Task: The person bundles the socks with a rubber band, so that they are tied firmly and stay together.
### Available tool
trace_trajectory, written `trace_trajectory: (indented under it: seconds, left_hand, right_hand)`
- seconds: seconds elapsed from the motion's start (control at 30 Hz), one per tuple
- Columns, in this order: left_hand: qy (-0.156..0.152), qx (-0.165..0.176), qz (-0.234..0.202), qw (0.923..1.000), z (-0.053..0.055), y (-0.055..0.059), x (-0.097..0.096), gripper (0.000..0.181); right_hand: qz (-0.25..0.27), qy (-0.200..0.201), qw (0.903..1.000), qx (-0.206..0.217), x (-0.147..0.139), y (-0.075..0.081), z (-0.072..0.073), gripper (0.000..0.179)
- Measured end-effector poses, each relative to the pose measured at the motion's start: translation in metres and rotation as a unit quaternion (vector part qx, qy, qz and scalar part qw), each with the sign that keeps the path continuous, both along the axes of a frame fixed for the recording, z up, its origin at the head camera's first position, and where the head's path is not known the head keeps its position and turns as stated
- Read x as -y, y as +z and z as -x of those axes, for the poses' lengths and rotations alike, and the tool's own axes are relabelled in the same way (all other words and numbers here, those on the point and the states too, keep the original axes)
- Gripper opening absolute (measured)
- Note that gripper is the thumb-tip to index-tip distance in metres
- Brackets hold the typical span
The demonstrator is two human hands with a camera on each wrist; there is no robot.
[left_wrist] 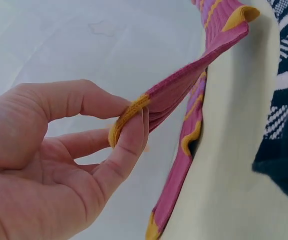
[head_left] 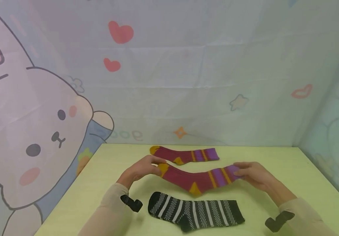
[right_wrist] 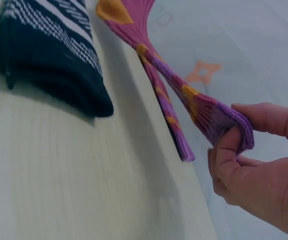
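A maroon sock (head_left: 184, 178) with a yellow toe, yellow heel and purple striped cuff hangs between both hands, lifted off the table. My left hand (head_left: 146, 168) pinches its yellow toe, as the left wrist view shows. At the other end, my right hand (head_left: 253, 174) pinches the purple cuff between thumb and fingers. Behind it lies a matching maroon sock (head_left: 169, 154), flat on the table. Nearest me, a black and white patterned sock (head_left: 199, 209) lies flat with its toe to the left.
The pale yellow table (head_left: 98, 183) ends at a cloth backdrop (head_left: 187, 82) printed with a rabbit, hearts and stars. A second cloth wall (head_left: 337, 131) stands along the right side.
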State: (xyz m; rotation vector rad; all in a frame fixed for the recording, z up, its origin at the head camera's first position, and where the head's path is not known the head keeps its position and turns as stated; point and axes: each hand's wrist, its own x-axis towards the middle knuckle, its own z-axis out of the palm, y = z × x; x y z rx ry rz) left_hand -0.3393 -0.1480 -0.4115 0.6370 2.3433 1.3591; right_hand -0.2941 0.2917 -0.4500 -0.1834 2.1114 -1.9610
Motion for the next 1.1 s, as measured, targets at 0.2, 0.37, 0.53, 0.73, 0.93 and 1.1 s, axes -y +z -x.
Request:
trace_trajectory:
  seconds: [0.2, 0.37, 0.53, 0.73, 0.93, 1.1]
  left_hand:
    - [-0.007, 0.017, -0.005, 0.9998, -0.01, 0.006, 0.009, 0.054]
    - [-0.039, 0.038, 0.003, 0.9985, -0.017, 0.008, 0.014, 0.055]
    - [-0.067, 0.056, 0.007, 0.9962, -0.022, 0.01, 0.018, 0.053]
    - [-0.093, 0.063, 0.023, 0.9934, -0.028, 0.015, 0.026, 0.05]
    - [-0.114, 0.063, 0.041, 0.9906, -0.033, 0.016, 0.035, 0.047]
    - [-0.116, 0.066, 0.047, 0.99, -0.036, 0.015, 0.043, 0.046]
  right_hand:
    - [0.033, 0.031, 0.9988, 0.015, -0.002, 0.002, -0.01, 0.066]
    - [0.054, 0.07, 0.9958, 0.025, -0.002, 0.002, -0.019, 0.068]
    - [0.053, 0.083, 0.9945, 0.035, -0.001, 0.0, -0.027, 0.068]
    - [0.054, 0.108, 0.9917, 0.045, 0.001, -0.001, -0.037, 0.07]
    - [0.046, 0.126, 0.9898, 0.048, 0.003, -0.003, -0.048, 0.069]
    - [0.04, 0.135, 0.9888, 0.047, 0.006, -0.007, -0.053, 0.069]
